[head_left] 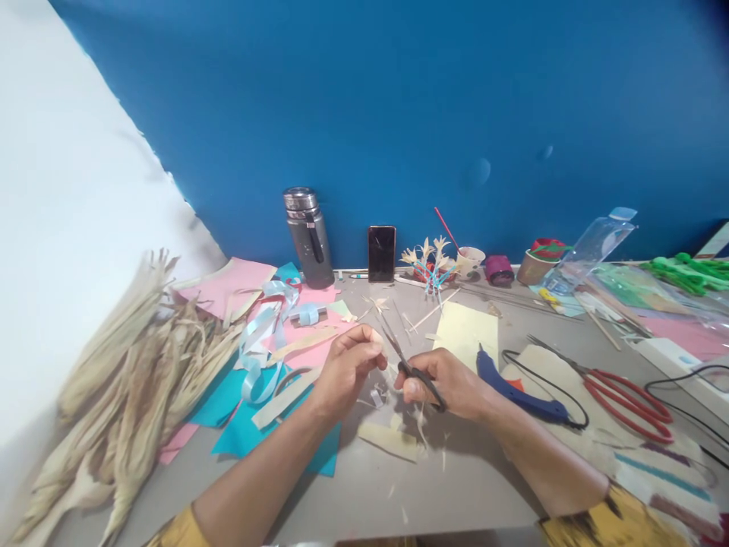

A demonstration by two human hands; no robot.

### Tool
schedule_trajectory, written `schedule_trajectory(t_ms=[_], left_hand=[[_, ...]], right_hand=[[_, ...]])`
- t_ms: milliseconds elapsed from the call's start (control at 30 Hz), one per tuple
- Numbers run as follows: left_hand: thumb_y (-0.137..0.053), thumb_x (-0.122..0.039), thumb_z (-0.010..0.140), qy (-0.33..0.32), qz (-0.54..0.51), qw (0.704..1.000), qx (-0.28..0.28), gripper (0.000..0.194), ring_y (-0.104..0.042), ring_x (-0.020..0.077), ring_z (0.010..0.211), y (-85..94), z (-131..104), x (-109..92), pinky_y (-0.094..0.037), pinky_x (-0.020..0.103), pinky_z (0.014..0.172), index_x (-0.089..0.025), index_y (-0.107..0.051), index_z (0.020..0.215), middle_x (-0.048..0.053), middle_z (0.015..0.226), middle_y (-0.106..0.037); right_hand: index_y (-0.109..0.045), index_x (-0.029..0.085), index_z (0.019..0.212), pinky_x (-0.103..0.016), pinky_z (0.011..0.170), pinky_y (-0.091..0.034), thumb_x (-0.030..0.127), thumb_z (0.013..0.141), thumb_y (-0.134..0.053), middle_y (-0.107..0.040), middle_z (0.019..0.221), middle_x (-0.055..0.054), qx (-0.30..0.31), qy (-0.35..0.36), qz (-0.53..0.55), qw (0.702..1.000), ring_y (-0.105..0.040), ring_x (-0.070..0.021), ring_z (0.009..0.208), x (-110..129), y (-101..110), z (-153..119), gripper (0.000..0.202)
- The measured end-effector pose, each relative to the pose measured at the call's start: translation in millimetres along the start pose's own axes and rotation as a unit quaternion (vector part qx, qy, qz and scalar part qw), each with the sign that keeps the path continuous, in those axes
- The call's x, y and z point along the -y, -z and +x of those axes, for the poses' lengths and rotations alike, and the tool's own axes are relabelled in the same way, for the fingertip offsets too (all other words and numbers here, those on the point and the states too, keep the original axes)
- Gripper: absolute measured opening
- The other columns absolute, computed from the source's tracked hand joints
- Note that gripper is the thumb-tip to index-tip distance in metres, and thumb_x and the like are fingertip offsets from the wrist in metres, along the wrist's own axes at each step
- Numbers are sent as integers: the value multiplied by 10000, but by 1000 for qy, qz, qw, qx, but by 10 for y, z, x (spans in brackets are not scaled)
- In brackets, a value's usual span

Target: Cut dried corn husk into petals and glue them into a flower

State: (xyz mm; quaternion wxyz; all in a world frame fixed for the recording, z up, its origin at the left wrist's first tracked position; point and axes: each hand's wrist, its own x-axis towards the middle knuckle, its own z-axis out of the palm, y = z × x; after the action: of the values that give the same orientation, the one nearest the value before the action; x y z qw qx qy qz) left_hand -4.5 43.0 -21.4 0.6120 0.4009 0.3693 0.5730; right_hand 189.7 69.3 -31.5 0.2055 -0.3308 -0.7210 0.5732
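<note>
My right hand [436, 382] is wrapped round the dark handles of a small pair of scissors [403, 358], whose blades point up and to the left. Just left of the blades, my left hand [354, 363] is pinched on a small pale piece [376, 338], too small to make out clearly. Pale scraps and a husk strip [388, 441] lie on the grey table [421, 494] below both hands. A small pale flower shape [377, 304] shows beyond the scissor tips.
Dried corn husks [134, 395], blue ribbon [254, 380] and coloured paper lie left. Behind stand a flask [310, 243], a phone [381, 254] and husk flowers [433, 266]. On the right are a glue gun [521, 395], red-handled scissors [626, 399] and a plastic bottle [595, 247].
</note>
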Motion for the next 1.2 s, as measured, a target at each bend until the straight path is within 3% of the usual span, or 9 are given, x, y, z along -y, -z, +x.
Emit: schedule_trajectory(t_ms=[200,400,1200], left_hand=[[-680,-231,722,-55,109,992,3,111,-523,142,645,44,1,-55,-394,272,675,-172,-620,649,12,628,-602],[-668,-200,683,-55,150,987,-21,100,-514,143,627,17,-9,-111,-384,272,655,-171,-607,610,8,614,-594],[-678,-213,679,-45,150,988,-19,125,-505,129,581,73,20,-65,-371,265,600,-168,-587,607,6,585,-607]], right_hand=[[-695,108,720,-243,490,-288,815,724,-603,-622,592,-52,32,-5,13,999,-462,-118,515,24,6,-13,713],[-675,117,676,-248,518,-327,817,719,-608,-601,572,-41,43,0,24,999,-485,-128,531,4,10,-14,705],[-623,137,557,-244,488,-268,648,741,-698,-518,481,-1,21,-48,6,999,-401,-101,488,-66,8,-11,548]])
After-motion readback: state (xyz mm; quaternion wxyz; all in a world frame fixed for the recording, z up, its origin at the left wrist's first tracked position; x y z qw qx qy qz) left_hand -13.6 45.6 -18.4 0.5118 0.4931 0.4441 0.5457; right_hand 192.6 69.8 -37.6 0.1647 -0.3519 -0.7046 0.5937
